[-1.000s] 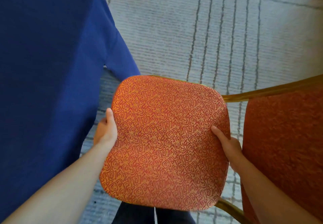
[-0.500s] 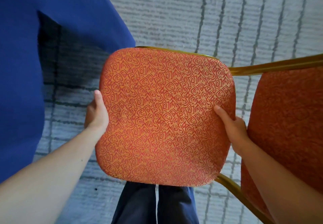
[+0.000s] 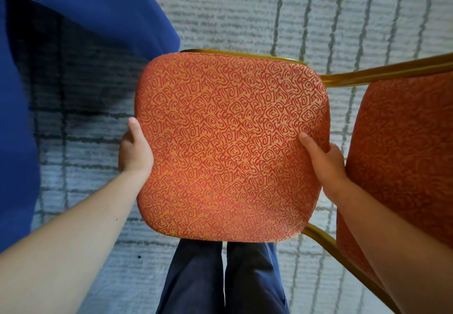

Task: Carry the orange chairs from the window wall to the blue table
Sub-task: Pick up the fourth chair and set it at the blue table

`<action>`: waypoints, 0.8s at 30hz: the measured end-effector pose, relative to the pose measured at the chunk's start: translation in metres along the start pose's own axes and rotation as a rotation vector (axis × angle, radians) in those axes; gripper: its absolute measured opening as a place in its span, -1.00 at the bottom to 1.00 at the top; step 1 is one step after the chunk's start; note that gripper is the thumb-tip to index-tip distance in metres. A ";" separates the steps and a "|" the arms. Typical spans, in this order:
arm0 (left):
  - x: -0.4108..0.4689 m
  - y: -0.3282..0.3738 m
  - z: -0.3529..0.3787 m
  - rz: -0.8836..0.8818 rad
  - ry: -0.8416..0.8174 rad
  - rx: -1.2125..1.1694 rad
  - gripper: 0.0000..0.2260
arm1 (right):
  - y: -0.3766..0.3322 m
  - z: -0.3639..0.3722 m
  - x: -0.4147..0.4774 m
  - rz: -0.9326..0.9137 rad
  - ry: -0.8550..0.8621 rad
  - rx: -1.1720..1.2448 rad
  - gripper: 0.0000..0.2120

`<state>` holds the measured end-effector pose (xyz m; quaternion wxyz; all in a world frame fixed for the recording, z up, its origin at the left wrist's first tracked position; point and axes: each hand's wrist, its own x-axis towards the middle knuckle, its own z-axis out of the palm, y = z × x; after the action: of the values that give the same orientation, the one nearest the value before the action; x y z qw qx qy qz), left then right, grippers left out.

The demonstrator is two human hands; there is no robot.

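Observation:
I look straight down on an orange patterned chair seat (image 3: 230, 147) with a gold frame. My left hand (image 3: 134, 152) grips its left edge, thumb on top and fingers hidden under the cushion. My right hand (image 3: 323, 164) grips its right edge in the same way. The chair's orange backrest (image 3: 402, 156) rises at the right, edged by a gold bar. The blue table's cloth (image 3: 73, 14) hangs at the left and upper left, its lower corner just beside the seat's far left corner.
Grey carpet (image 3: 245, 7) with dark grid lines covers the floor ahead and to the left of the seat. A shadowed strip lies under the cloth's edge. My legs in dark trousers (image 3: 220, 277) stand right behind the seat.
The view has shifted so the blue cloth has slid left and up, uncovering more shadowed carpet. The seat sits a little higher in view. Both hands keep the same grip.

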<state>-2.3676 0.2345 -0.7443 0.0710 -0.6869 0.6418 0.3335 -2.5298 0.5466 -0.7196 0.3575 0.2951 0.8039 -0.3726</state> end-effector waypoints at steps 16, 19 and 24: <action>-0.119 0.055 -0.081 0.159 -0.341 0.092 -0.85 | -0.045 -0.037 -0.145 -0.275 -0.166 -0.408 -0.35; -0.160 0.075 -0.117 0.231 -0.316 0.032 -0.80 | -0.063 -0.055 -0.187 -0.334 -0.175 -0.434 -0.37; -0.215 0.093 -0.159 0.279 -0.295 -0.084 -0.87 | -0.086 -0.084 -0.243 -0.472 -0.182 -0.422 -0.40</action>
<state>-2.3856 0.3150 -0.4730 0.0885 -0.5372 0.6989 0.4638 -2.4850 0.5168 -0.4532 0.3849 -0.0142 0.8744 -0.2953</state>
